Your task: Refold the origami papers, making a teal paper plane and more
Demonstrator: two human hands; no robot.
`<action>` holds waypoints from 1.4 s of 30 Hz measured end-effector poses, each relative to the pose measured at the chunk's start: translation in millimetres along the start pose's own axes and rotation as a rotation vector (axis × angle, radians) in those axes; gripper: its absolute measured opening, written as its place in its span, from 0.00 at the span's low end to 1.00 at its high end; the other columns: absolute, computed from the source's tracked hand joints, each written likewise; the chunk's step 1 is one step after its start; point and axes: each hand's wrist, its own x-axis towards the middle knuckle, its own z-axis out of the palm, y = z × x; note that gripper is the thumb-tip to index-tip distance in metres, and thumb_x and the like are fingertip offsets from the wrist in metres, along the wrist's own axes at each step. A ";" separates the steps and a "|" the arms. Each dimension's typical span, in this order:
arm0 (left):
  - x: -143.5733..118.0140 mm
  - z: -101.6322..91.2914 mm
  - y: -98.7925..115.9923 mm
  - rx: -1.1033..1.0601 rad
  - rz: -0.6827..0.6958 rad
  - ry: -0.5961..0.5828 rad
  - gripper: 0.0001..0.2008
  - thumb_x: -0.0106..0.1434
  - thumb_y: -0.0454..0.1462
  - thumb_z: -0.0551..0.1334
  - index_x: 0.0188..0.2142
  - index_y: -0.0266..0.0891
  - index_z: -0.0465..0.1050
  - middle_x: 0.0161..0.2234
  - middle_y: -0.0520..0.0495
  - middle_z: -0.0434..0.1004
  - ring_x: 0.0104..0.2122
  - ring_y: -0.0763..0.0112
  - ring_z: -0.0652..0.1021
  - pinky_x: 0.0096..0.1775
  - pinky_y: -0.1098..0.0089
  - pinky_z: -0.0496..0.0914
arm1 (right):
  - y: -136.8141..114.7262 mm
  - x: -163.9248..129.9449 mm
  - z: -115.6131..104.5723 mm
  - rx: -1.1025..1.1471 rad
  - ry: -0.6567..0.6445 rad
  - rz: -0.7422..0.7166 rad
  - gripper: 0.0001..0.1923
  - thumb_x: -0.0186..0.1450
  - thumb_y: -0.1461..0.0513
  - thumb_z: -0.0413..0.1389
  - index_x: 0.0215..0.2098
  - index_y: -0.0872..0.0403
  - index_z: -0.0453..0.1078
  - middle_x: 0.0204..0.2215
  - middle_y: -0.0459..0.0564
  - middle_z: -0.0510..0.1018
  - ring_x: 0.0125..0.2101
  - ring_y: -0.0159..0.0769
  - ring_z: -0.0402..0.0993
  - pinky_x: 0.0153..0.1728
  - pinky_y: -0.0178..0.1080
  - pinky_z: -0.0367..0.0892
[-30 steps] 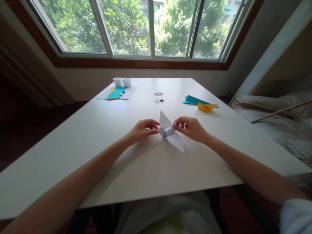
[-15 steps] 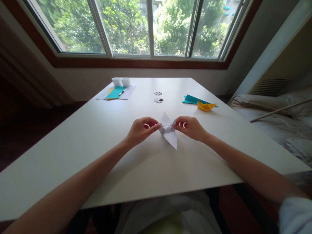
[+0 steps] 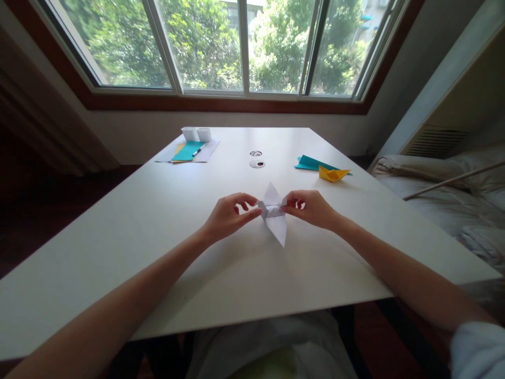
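Observation:
A folded white paper figure (image 3: 275, 217) with two pointed flaps is held just above the white table (image 3: 165, 231), near its middle. My left hand (image 3: 229, 215) pinches the figure's left tip between thumb and fingers. My right hand (image 3: 311, 207) pinches the right tip. One flap points away from me, the other points down toward me. Both forearms reach in from the bottom of the view.
A yellow paper boat (image 3: 333, 173) lies on a teal sheet (image 3: 311, 162) at the right. At the far left are sheets of paper with a teal sheet and a pen (image 3: 189, 150), plus two small white paper boxes (image 3: 196, 133). Two round cable holes (image 3: 256, 159) sit mid-table. A bed is on the right.
The paper figure has been drawn narrower and turned, so its near flap now points more straight down toward me. Both hands stayed pinched on its tips.

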 end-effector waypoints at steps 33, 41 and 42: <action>-5.9 -11.4 -7.8 0.460 0.093 -0.132 0.12 0.60 0.39 0.52 0.31 0.40 0.73 0.30 0.49 0.73 0.28 0.72 0.72 0.32 0.72 0.66 | 101.6 -34.5 -135.8 -0.529 0.054 0.407 0.22 0.56 0.47 0.53 0.38 0.54 0.72 0.31 0.51 0.78 0.30 0.38 0.74 0.29 0.37 0.65; -8.7 -14.0 4.8 0.607 0.016 0.000 0.14 0.62 0.42 0.51 0.36 0.40 0.73 0.37 0.45 0.75 0.39 0.62 0.73 0.40 0.64 0.67 | 54.7 -14.7 -106.7 -0.630 0.477 0.046 0.23 0.63 0.51 0.46 0.49 0.56 0.66 0.48 0.58 0.70 0.51 0.45 0.63 0.53 0.48 0.55; -10.2 -12.7 7.7 0.634 0.020 -0.002 0.15 0.63 0.43 0.50 0.40 0.39 0.72 0.41 0.43 0.74 0.42 0.60 0.72 0.42 0.62 0.66 | 42.9 -11.9 -94.2 -0.585 0.488 0.007 0.23 0.64 0.51 0.45 0.50 0.57 0.65 0.49 0.58 0.69 0.52 0.44 0.62 0.53 0.47 0.55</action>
